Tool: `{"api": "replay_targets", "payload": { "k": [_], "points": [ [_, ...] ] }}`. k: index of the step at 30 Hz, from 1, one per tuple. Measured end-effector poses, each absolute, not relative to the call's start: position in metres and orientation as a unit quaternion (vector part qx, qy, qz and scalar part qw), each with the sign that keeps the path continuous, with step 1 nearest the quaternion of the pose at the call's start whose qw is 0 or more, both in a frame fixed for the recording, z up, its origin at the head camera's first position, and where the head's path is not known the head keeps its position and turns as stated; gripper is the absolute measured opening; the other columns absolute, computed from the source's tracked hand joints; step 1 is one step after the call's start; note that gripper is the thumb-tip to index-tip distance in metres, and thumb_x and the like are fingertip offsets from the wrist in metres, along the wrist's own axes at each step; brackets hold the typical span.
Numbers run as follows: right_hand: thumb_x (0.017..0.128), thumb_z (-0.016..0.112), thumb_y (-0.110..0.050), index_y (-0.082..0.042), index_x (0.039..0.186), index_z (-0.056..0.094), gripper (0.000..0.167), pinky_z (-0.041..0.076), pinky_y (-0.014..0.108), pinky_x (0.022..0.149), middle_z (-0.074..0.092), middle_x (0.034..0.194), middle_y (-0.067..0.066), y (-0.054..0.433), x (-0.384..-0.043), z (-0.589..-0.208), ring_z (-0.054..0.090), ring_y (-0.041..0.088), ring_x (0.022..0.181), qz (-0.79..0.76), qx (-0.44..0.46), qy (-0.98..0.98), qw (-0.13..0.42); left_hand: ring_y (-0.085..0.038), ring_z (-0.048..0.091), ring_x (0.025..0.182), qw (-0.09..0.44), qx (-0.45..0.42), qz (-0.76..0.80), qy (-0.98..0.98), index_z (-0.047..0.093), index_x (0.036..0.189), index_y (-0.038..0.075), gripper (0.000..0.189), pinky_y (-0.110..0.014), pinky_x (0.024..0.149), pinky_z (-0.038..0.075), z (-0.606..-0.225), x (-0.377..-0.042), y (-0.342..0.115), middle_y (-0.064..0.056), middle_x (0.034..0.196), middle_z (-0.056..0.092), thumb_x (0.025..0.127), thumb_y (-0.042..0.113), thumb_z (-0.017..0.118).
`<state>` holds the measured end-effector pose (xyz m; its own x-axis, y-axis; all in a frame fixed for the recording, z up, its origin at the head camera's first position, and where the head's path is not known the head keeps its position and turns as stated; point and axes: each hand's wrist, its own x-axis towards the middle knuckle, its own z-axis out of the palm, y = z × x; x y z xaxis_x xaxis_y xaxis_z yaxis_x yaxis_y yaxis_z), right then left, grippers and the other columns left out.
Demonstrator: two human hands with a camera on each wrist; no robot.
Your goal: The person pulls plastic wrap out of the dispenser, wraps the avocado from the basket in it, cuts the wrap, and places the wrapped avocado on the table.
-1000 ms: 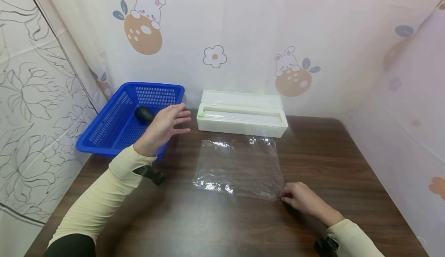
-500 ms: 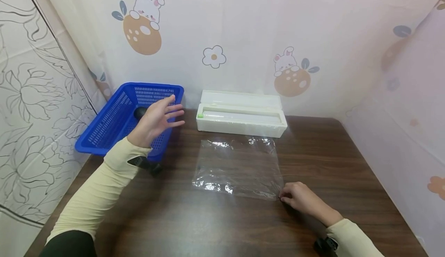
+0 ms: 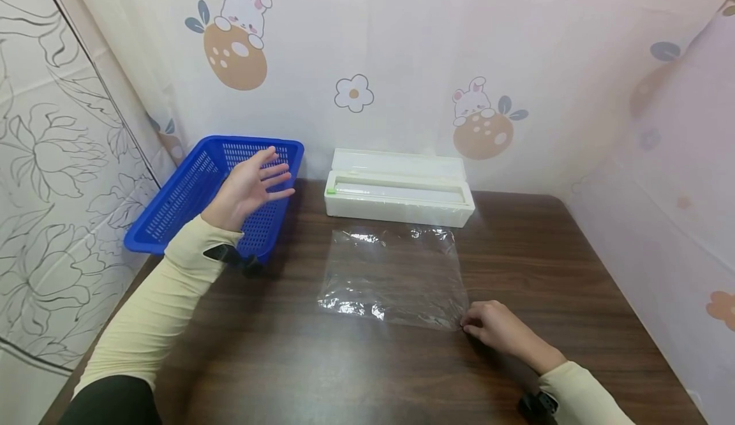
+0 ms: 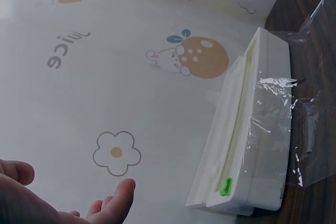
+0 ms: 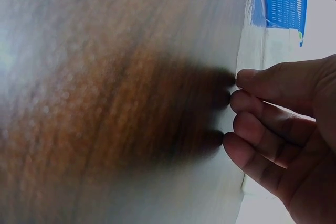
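Observation:
A sheet of cling film [image 3: 396, 278] lies flat on the dark wooden table, its edges shining. At its near right corner my right hand [image 3: 502, 332] pinches the film, thumb and curled fingertips down at the tabletop; the right wrist view has these fingertips [image 5: 247, 124] close up. My left hand [image 3: 241, 189] is held over the blue basket [image 3: 150, 241], palm turned to the right, fingers spread and holding nothing. The dark rounded object in the basket is hidden behind it. In the left wrist view the thumb and some fingers [image 4: 118, 203] show at the bottom.
Behind the film stands a long white cling film box [image 3: 396, 209], lid raised, with a green slider [image 4: 226, 186] at its left end. A printed curtain [image 3: 402, 48] hangs along the back and sides of the table [image 3: 367, 374].
My left hand has moved left and slightly up over the basket, covering the dark object that showed before. The right hand and the film have stayed in place.

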<state>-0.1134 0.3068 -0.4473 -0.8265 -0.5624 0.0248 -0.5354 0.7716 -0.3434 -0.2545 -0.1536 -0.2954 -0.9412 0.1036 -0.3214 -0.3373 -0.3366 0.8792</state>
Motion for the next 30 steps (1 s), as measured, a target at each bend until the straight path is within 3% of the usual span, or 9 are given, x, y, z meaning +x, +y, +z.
{"api": "replay_targets", "payload": {
  "k": [7, 30],
  "points": [
    [0.078, 0.076, -0.005, -0.014, 0.077, 0.072, 0.010, 0.047, 0.024, 0.058, 0.064, 0.076, -0.008, 0.306, -0.113, -0.449, 0.058, 0.004, 0.068, -0.173, -0.289, 0.941, 0.040, -0.023, 0.026, 0.148, 0.134, -0.133, 0.821, 0.538, 0.015, 0.157, 0.020, 0.068, -0.046, 0.117, 0.032, -0.291, -0.264, -0.166, -0.007, 0.163, 0.018, 0.101, 0.042, 0.046],
    [0.079, 0.076, -0.006, -0.013, 0.077, 0.072, 0.009, 0.048, 0.025, 0.058, 0.065, 0.076, -0.007, 0.307, -0.113, -0.448, 0.060, 0.006, 0.068, -0.172, -0.292, 0.940, 0.038, -0.014, 0.019, 0.150, 0.140, -0.204, 0.859, 0.448, 0.009, 0.157, 0.030, 0.070, -0.037, 0.121, 0.025, -0.302, -0.292, -0.206, 0.005, 0.164, 0.013, 0.100, 0.045, 0.047]
  ]
}}
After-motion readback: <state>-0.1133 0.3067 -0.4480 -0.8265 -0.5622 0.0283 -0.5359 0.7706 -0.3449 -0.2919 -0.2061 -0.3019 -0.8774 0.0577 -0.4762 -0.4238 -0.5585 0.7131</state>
